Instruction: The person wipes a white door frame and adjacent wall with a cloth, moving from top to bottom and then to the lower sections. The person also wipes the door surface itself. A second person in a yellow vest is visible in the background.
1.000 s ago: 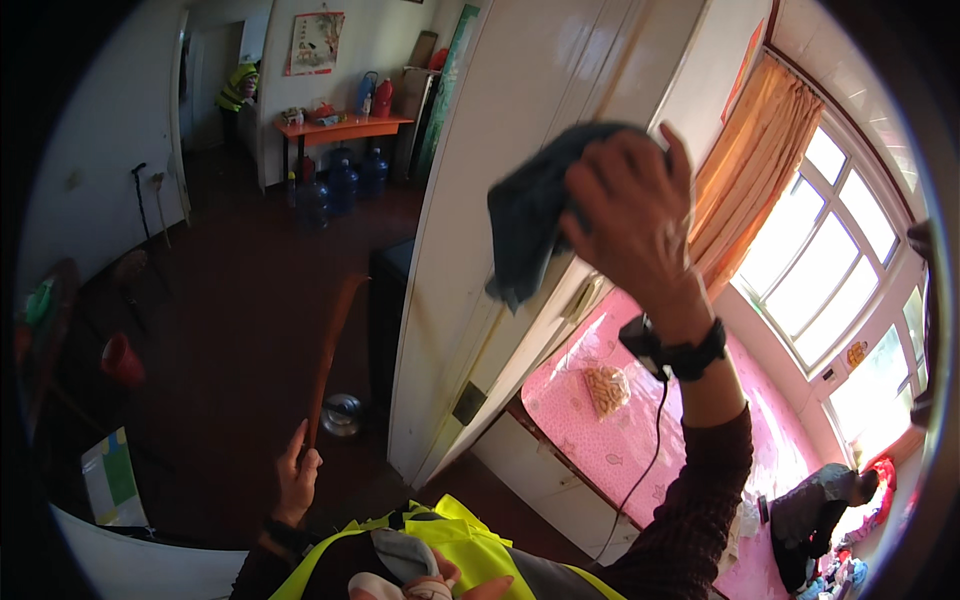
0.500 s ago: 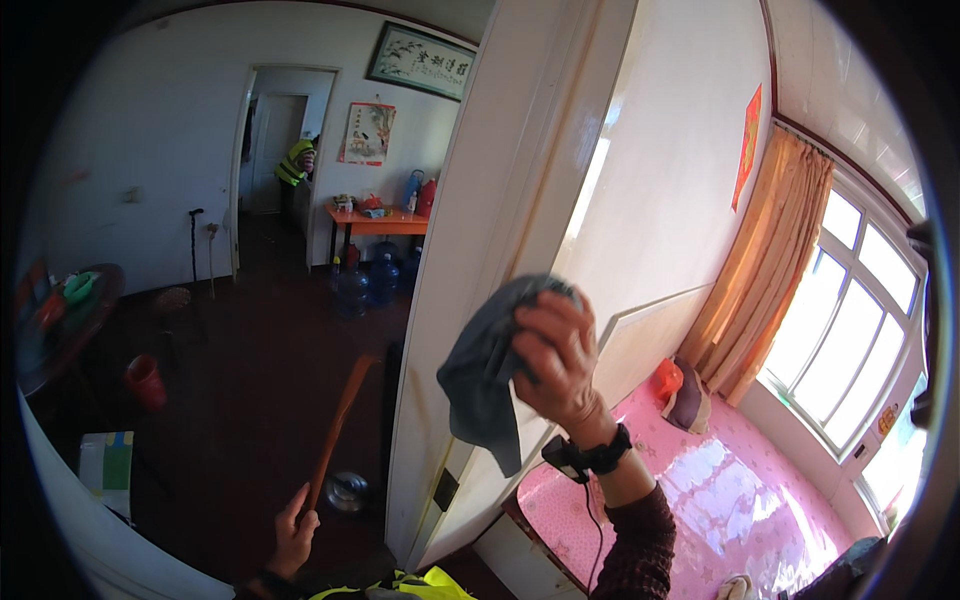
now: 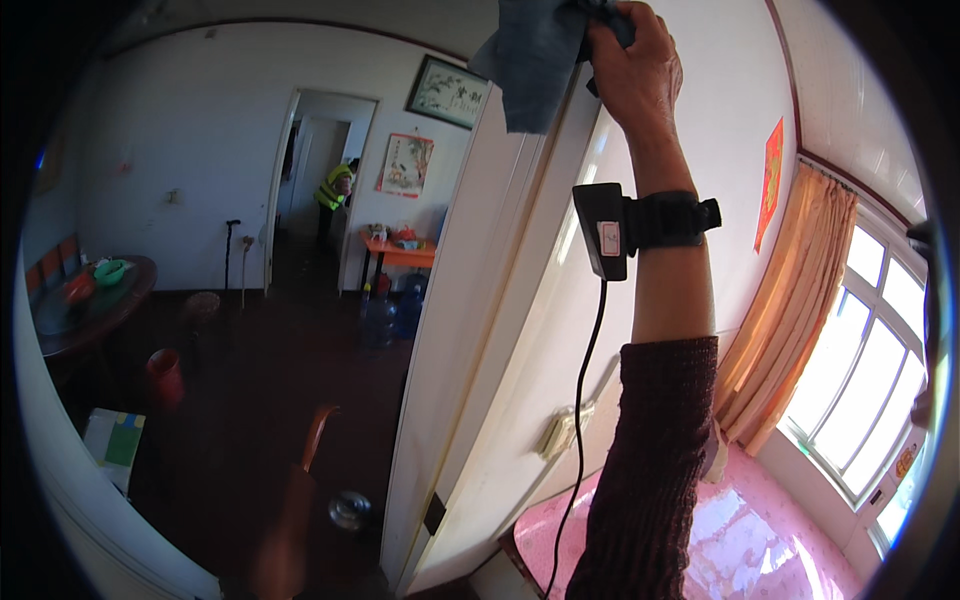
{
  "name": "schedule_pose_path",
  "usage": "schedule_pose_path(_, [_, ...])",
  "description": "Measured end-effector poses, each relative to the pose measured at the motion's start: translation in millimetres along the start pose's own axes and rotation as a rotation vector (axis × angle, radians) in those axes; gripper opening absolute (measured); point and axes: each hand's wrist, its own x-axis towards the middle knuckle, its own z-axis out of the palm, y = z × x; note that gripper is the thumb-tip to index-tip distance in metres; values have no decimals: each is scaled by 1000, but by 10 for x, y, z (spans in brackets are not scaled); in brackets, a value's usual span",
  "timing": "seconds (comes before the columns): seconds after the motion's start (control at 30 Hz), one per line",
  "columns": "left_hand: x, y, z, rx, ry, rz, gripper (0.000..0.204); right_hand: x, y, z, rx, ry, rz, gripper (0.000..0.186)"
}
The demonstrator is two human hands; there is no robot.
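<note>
High up at the white door frame, my right hand is closed on a grey-blue cloth, part of which hangs down over the frame. A black strap with a small black box and a cable is on that wrist. Low down, my left hand is smeared by motion, and its fingers cannot be made out. Just above it rises a curved brown wooden piece, like a rail or handle; whether the hand grips it is unclear.
Right of the frame lie a pink-covered bed, an orange curtain and a bright window. A metal bowl, a red bin and a dark table stand left. A person in a yellow vest is in the far doorway.
My right hand has gone up with the cloth, from mid-frame to high on the door frame, its arm now stretched. The left hand, seen gripping the wooden piece before, is now blurred and lower.
</note>
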Motion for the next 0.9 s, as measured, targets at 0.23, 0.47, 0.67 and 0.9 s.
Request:
schedule_pose_path(0.23, [-99, -127, -78, 283, -23, -274, 50, -1204, -63, -211, 143, -61, -275, 28])
schedule_pose_path(0.47, [-229, 164, -288, -249, -175, -197, 51, -2607, -432, -587, 95, -247, -226, 35])
schedule_pose_path(0.67, [-550, 199, -558, -187, -184, -260, 53, -3627, -838, -931, 160, -484, -16, 38])
schedule_pose_path(0.9, [-772, 250, -745, -131, -150, -301, 52, -4674, -1335, -1256, 256, -614, 281, 37])
